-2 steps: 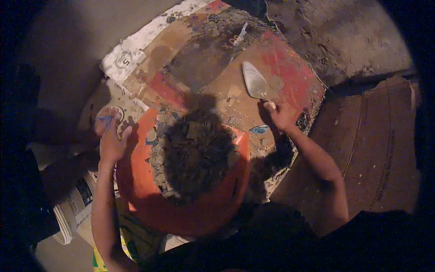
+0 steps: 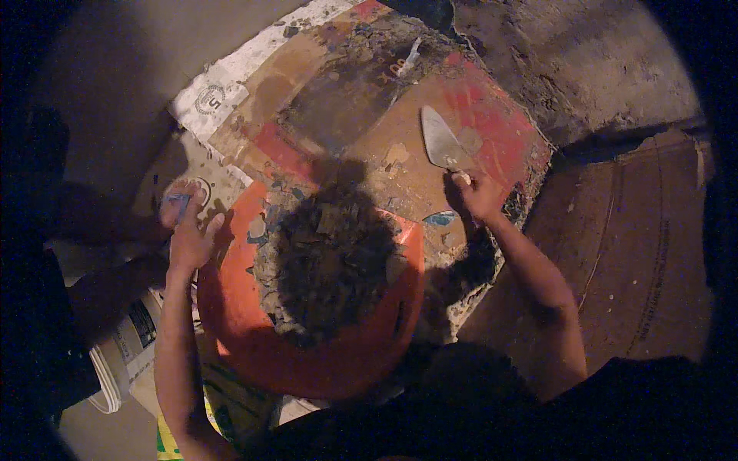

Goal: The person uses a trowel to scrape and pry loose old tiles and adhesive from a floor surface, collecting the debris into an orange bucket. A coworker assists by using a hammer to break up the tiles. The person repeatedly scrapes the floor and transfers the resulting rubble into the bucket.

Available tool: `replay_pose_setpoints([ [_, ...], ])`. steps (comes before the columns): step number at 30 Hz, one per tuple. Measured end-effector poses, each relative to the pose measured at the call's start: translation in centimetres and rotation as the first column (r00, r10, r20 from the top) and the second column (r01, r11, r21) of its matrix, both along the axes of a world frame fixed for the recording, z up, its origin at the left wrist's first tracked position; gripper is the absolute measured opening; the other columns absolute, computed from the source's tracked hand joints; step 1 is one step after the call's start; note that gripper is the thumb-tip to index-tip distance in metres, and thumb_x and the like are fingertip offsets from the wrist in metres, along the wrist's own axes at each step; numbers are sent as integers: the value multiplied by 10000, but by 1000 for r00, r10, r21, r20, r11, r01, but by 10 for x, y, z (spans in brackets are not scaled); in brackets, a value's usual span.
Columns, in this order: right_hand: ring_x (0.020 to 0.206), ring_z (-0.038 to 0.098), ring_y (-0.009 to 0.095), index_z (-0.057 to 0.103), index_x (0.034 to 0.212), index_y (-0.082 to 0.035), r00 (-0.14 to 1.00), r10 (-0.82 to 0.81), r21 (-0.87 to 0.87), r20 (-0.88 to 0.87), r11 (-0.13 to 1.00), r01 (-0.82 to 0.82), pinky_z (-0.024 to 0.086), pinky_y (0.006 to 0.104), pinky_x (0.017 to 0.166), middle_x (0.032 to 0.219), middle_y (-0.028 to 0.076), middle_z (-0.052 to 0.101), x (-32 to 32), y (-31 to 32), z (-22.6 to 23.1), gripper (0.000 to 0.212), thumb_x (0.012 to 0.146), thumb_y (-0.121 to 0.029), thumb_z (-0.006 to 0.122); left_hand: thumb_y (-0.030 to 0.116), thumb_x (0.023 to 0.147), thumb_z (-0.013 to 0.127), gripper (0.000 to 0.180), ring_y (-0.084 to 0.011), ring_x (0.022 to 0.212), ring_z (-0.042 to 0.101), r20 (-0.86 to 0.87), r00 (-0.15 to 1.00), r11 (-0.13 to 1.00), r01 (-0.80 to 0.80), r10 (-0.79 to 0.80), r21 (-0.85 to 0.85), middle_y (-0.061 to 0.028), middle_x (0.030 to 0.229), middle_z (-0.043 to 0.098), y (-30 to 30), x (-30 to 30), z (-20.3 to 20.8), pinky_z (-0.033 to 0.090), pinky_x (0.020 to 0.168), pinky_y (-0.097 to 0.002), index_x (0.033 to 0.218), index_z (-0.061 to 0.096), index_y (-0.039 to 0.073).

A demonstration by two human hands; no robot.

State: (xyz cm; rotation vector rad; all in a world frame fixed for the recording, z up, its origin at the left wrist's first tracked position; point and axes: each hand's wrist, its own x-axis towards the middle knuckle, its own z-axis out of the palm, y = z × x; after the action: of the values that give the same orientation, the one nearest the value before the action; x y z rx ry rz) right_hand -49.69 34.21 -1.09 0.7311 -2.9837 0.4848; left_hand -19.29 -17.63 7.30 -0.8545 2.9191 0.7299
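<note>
My right hand (image 2: pixel 477 196) is closed around the handle of a pointed trowel (image 2: pixel 442 140), whose grey blade points away over a worn, spattered cardboard sheet (image 2: pixel 415 173). My left hand (image 2: pixel 192 240) is left of an orange basin (image 2: pixel 238 307), with thumb and fingers apart. Its fingertips reach a small blue strip (image 2: pixel 178 201) at what looks like another person's hand (image 2: pixel 171 215); whether they grip it cannot be seen. Dark, crumbly debris (image 2: pixel 330 253) fills much of the basin, under the shadow of a head.
Scraps and dried lumps lie on the cardboard, with a white printed piece (image 2: pixel 211 98) at its far left. Brown cardboard (image 2: pixel 630 253) covers the right side, below a rough grey surface (image 2: pixel 584 69). A white bucket (image 2: pixel 123 346) lies at the lower left.
My right hand has moved the trowel slightly to the right, and its blade has turned a little. My left hand stays in nearly the same place.
</note>
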Motion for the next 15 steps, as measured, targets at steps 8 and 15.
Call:
replay_pose_setpoints([
  [8,889,655,228,645,1132,19,850,-349,-255,394,847,466,511,389,763,988,155,697,120,-22,23,417,964,-362,678,431,943,694,641,-114,530,540,377,920,689,-341,106,640,-23,710,609,-20,28,-63,473,519,-290,1368,550,-27],
  [15,1071,623,293,610,1228,5,158,-410,259,898,785,563,493,392,904,1176,173,643,250,-43,27,525,1007,-466,544,458,927,699,577,-160,613,597,622,782,428,-577,44,695,-11,766,598,-18,-11,-42,551,578,-349,1308,590,39],
])
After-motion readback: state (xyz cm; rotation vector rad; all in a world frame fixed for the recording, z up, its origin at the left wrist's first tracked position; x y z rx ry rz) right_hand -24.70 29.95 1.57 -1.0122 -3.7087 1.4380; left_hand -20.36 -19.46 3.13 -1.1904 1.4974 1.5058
